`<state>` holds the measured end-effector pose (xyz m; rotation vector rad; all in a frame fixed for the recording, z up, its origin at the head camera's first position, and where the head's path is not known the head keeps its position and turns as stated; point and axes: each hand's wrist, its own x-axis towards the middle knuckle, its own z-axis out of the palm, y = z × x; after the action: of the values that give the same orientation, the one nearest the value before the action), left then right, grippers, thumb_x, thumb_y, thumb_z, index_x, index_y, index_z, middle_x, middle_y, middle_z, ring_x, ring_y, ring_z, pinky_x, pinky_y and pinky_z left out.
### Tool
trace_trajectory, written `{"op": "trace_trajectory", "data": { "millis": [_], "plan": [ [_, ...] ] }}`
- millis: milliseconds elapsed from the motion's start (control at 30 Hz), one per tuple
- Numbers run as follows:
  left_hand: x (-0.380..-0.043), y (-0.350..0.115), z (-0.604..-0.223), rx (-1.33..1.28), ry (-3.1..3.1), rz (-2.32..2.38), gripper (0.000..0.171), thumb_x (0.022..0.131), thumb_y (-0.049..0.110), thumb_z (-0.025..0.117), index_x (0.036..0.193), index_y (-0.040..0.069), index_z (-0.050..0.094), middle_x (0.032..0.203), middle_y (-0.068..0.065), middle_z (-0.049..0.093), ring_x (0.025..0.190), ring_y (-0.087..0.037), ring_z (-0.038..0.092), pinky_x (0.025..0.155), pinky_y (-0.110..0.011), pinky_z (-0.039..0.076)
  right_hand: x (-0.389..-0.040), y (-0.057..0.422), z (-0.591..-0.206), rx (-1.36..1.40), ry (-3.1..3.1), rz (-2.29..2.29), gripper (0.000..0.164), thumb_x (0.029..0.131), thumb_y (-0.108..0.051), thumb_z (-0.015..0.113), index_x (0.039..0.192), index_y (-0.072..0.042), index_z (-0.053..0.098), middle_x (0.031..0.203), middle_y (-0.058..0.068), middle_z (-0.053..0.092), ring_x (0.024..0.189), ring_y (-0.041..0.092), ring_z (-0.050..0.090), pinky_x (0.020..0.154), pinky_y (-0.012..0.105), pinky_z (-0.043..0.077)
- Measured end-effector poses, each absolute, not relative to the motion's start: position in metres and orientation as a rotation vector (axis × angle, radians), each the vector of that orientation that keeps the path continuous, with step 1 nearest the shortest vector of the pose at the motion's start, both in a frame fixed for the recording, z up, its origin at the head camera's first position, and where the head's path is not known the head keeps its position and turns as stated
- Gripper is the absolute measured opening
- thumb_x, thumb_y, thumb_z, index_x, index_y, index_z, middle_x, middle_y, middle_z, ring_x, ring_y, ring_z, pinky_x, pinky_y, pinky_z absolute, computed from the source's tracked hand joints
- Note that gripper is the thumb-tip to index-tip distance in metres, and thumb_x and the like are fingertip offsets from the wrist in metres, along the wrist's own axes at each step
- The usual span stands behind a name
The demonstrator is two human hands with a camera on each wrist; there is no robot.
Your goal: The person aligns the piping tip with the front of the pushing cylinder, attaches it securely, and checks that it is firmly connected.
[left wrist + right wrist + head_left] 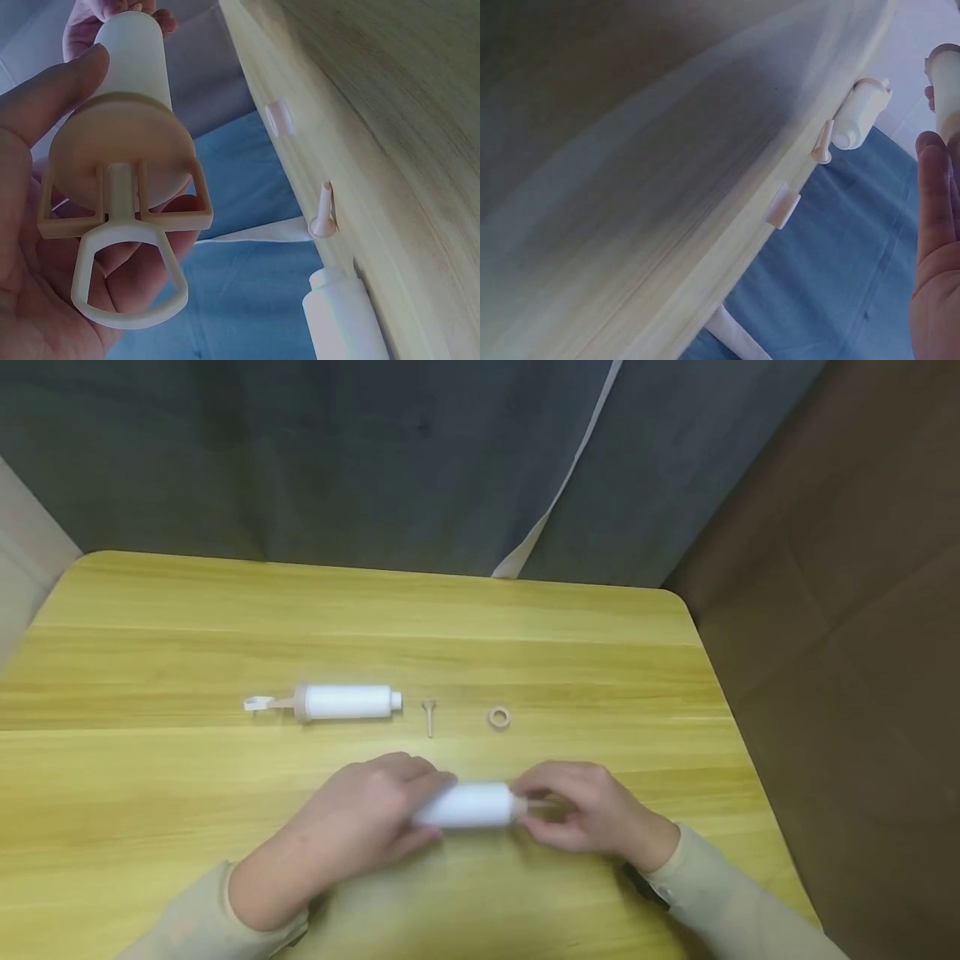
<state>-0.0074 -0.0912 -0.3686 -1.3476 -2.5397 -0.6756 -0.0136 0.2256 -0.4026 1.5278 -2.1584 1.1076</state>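
Held tube (pixel 476 804): white, nearer the person than the lying tube (pixel 348 702) and right of it; a pale loop (pixel 129 321) shows at one end.
Left hand (pixel 375 814): fingers wrapped round the held tube.
Right hand (pixel 592 810): fingers seem to pinch the beige tip (pixel 519 806) at the held tube's other end, though blur makes this uncertain.
Small peg (pixel 429 717): on the counter (pixel 615 668), just right of the lying tube.
Ring (pixel 491 718): farther right of the lying tube.
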Motion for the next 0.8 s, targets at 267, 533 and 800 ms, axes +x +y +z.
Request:
{"op": "trace_trajectory", "data": {
  "millis": [267,533,800],
  "plan": [
    [-0.0084,-0.0906,-0.3689,-1.344,-2.538,-0.678,0.054,0.076,0.028,0.096,0.119,0.004,0.075,0.103,-0.006,0.075,0.091,-0.023,0.073,0.075,-0.039,0.065,-0.0116,0.2277,-0.4050,1.478,-2.275,1.191,0.027,0.095,-0.011,0.078,0.117,0.001,0.069,0.107,0.012,0.077,0.092,0.019,0.077,0.084,0.021,0.061],
    [-0.0082,-0.0907,-0.3699,-1.348,-2.527,-0.676,0.053,0.077,0.027,0.096,0.119,0.003,0.075,0.104,-0.008,0.075,0.091,-0.024,0.073,0.074,-0.039,0.065,-0.0098,0.2289,-0.4046,1.403,-2.403,1.300,0.025,0.094,-0.007,0.077,0.117,-0.003,0.066,0.105,0.009,0.077,0.090,0.017,0.077,0.081,0.022,0.062],
    [-0.0064,-0.0903,-0.3695,-1.350,-2.515,-0.663,0.053,0.076,0.027,0.096,0.119,0.003,0.075,0.103,-0.007,0.074,0.090,-0.023,0.073,0.072,-0.038,0.065,-0.0087,0.2279,-0.4035,1.317,-2.497,1.535,0.023,0.094,0.000,0.076,0.114,-0.006,0.068,0.100,0.008,0.078,0.082,0.012,0.075,0.072,0.025,0.063]
  ]
}}
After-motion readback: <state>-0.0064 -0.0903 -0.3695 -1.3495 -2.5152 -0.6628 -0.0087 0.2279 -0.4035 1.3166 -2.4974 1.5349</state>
